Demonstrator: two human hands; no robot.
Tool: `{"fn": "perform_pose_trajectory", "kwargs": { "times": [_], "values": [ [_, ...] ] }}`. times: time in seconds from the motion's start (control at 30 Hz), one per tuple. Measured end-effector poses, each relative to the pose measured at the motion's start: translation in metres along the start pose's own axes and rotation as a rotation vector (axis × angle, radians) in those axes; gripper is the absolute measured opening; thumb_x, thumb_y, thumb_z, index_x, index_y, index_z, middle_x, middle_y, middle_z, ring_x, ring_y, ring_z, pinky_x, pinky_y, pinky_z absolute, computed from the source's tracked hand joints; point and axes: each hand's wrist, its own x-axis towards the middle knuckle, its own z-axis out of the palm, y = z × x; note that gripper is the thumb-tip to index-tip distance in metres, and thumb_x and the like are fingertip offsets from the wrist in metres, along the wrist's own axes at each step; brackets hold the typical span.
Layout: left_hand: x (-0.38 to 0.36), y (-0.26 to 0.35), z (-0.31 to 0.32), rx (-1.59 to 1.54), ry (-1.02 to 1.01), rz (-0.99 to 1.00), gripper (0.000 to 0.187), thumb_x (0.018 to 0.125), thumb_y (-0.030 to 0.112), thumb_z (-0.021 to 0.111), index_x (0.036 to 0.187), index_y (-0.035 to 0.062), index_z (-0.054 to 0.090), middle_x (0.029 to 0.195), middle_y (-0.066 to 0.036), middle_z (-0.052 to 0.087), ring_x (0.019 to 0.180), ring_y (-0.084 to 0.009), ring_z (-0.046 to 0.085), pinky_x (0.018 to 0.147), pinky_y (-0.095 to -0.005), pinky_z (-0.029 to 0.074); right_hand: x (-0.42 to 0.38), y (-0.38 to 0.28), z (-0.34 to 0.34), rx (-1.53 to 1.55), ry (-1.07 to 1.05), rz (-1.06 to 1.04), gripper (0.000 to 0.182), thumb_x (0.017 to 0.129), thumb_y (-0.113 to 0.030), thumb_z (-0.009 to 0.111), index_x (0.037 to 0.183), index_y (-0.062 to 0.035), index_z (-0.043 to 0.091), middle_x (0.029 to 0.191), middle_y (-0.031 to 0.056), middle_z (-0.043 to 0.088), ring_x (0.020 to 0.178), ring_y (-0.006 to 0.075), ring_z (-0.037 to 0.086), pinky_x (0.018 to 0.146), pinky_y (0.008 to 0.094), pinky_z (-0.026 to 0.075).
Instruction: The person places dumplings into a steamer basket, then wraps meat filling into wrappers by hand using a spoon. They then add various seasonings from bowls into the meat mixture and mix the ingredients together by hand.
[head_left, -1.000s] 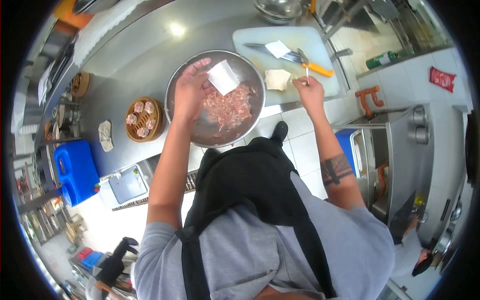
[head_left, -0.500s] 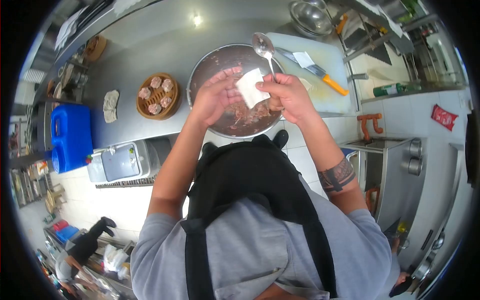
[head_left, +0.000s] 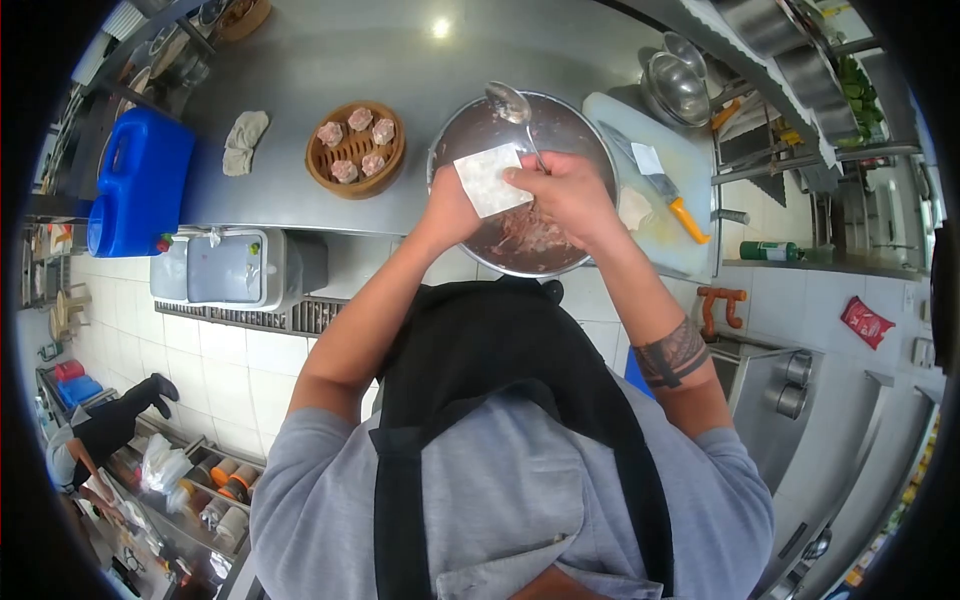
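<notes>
Over the steel mixing bowl (head_left: 478, 108), my right hand (head_left: 578, 198) is closed, pinching the corner of a square white dumpling wrapper (head_left: 492, 180). A metal spoon (head_left: 510, 103) is held in the same hand, its bowl pointing up and away. My left hand (head_left: 453, 208) is behind and under the wrapper, which hides its fingers. Minced meat filling (head_left: 530, 235) lies in the bowl below. Left of the bowl, a round bamboo steamer (head_left: 357, 180) holds several open-topped dumplings (head_left: 372, 165).
A white cutting board (head_left: 690, 245) right of the bowl carries a yellow-handled knife (head_left: 685, 215) and a wrapper piece (head_left: 646, 158). A cloth (head_left: 244, 142) and a blue jug (head_left: 150, 165) are at the left. Metal bowls (head_left: 677, 88) stand back right. Another person (head_left: 105, 425) is lower left.
My left hand has gone under the wrapper, and its spread fingers are now hidden. My right hand still holds the spoon and wrapper. The view has shifted, with the steamer now farther right.
</notes>
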Motion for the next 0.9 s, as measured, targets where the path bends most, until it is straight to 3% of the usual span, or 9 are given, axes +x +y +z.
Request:
{"fn": "perform_pose_trajectory", "kwargs": {
  "times": [0.07,0.13,0.27,0.33,0.4,0.5,0.57,0.77,0.9],
  "values": [
    [-0.005,-0.012,-0.001,0.001,-0.001,-0.004,0.031,0.087,0.013,0.076,0.117,0.0043,0.074,0.109,-0.012,0.078,0.105,-0.0258,0.075,0.089,-0.0369,0.057,-0.004,0.003,0.0,-0.115,0.016,-0.059,0.029,0.094,-0.018,0.074,0.111,0.0054,0.071,0.098,0.0083,0.074,0.089,0.0155,0.069,0.078,0.0316,0.053],
    [-0.008,-0.031,-0.008,0.196,0.085,0.085,0.031,0.086,0.009,0.073,0.116,0.0028,0.074,0.108,-0.014,0.078,0.105,-0.0282,0.075,0.089,-0.0375,0.057,-0.021,-0.012,-0.001,-0.421,0.249,-0.234,0.035,0.097,-0.026,0.07,0.119,0.0015,0.069,0.101,0.0157,0.075,0.094,0.0263,0.071,0.087,0.0372,0.053],
    [-0.008,-0.058,-0.023,0.266,0.231,0.091,0.026,0.086,0.007,0.07,0.111,0.0022,0.074,0.108,-0.016,0.077,0.108,-0.0326,0.073,0.09,-0.0392,0.056,-0.029,0.023,-0.038,-0.6,0.274,-0.418,0.028,0.101,-0.022,0.06,0.118,-0.0026,0.07,0.095,0.0203,0.074,0.083,0.0321,0.072,0.079,0.0425,0.055],
    [-0.007,-0.058,-0.02,0.279,0.258,0.044,0.025,0.086,0.007,0.069,0.111,0.0027,0.075,0.11,-0.016,0.076,0.111,-0.0334,0.072,0.099,-0.0408,0.053,-0.027,0.052,-0.043,-1.143,0.137,-0.3,0.027,0.092,-0.009,0.057,0.114,-0.0008,0.071,0.093,0.0283,0.071,0.088,0.0408,0.072,0.08,0.0496,0.055],
    [-0.008,-0.07,-0.013,0.441,0.301,0.254,0.024,0.087,0.008,0.068,0.109,0.0034,0.075,0.109,-0.017,0.076,0.114,-0.036,0.07,0.112,-0.0445,0.046,-0.018,0.07,-0.036,-1.167,0.087,-0.3,0.029,0.087,-0.008,0.058,0.112,0.0012,0.071,0.095,0.0278,0.072,0.09,0.0417,0.072,0.082,0.051,0.056],
    [-0.005,-0.075,-0.009,0.393,0.33,0.264,0.02,0.085,0.008,0.068,0.103,0.006,0.077,0.101,-0.012,0.078,0.101,-0.0342,0.072,0.123,-0.0511,0.034,-0.005,0.085,-0.014,-1.227,0.042,-0.26,0.026,0.082,-0.007,0.059,0.102,0.0041,0.072,0.094,0.0275,0.072,0.091,0.0431,0.072,0.084,0.0521,0.057],
    [-0.006,-0.073,-0.008,0.437,0.327,0.269,0.02,0.084,0.009,0.067,0.101,0.0071,0.077,0.099,-0.011,0.078,0.099,-0.0335,0.072,0.122,-0.0517,0.033,-0.002,0.095,-0.003,-1.298,0.102,-0.224,0.022,0.083,-0.01,0.059,0.092,0.005,0.073,0.09,0.0276,0.072,0.09,0.0438,0.072,0.083,0.0523,0.057],
    [-0.006,-0.069,-0.007,0.52,0.355,0.278,0.019,0.08,0.009,0.068,0.097,0.0094,0.077,0.094,-0.01,0.078,0.094,-0.0319,0.073,0.123,-0.0533,0.031,-0.024,0.073,-0.014,-1.329,-0.046,-0.096,0.021,0.086,-0.008,0.057,0.088,0.0031,0.074,0.091,0.0254,0.073,0.088,0.0424,0.073,0.08,0.053,0.058],
    [-0.005,-0.076,-0.006,0.49,0.349,0.279,0.022,0.078,0.007,0.068,0.098,0.0108,0.077,0.094,-0.009,0.078,0.094,-0.0308,0.072,0.123,-0.0536,0.031,-0.002,0.068,-0.011,-1.324,0.063,-0.242,0.02,0.086,-0.008,0.057,0.089,0.0025,0.074,0.089,0.0244,0.073,0.087,0.042,0.073,0.079,0.053,0.058]
  ]
}}
